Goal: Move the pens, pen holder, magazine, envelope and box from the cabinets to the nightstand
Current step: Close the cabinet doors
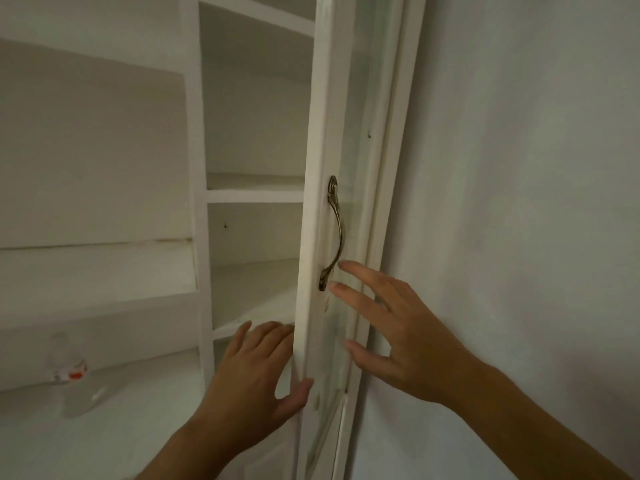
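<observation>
A white cabinet stands before me with its glass door swung out edge-on. The shelves behind the door show no pens, holder, magazine, envelope or box. My left hand holds the door's edge, fingers behind it and thumb in front. My right hand lies open with spread fingers on the door's outer face, just below the brass handle.
A plain white wall runs along the right, close to the open door. At the lower left, a clear plastic bottle with an orange label lies on a white ledge. A recessed white panel fills the upper left.
</observation>
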Available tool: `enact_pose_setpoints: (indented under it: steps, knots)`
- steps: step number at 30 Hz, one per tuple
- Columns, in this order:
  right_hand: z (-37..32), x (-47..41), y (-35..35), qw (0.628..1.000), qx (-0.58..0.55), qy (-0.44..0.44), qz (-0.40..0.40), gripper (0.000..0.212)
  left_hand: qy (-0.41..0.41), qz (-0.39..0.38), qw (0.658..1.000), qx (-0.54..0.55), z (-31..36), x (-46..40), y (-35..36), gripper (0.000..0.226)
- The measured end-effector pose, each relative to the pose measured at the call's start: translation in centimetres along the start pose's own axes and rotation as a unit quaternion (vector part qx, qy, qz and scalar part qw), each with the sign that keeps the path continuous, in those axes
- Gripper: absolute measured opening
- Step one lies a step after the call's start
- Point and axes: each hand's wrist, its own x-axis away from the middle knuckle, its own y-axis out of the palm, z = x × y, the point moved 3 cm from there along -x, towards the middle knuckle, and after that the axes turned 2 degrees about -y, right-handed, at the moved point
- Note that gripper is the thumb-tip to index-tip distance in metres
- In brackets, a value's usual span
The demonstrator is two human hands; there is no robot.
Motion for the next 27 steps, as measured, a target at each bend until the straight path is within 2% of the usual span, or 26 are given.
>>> enact_pose_setpoints:
  steps: [5,10,15,27]
  knots:
    - [-0.1,-3.7,0.4,1.000,0.019,-0.022,0.012,0.075,-0.028,0.023,0.999,-0.023,-2.2,0.5,-1.1,0.059]
    - [-0.2,-7.0,2.0,0.995,0.085,-0.055,0.024,0.069,-0.053,0.047,0.996,-0.051,-4.4,1.1,-2.2,0.068]
    - [-0.4,-9.7,3.3,0.992,0.105,-0.056,0.046,0.061,-0.060,0.062,0.993,-0.076,-5.8,1.0,-3.5,0.068]
    - [-0.4,-12.7,5.7,0.989,0.128,-0.064,0.035,0.067,-0.003,0.085,0.989,-0.120,-9.3,-0.2,-4.5,0.066]
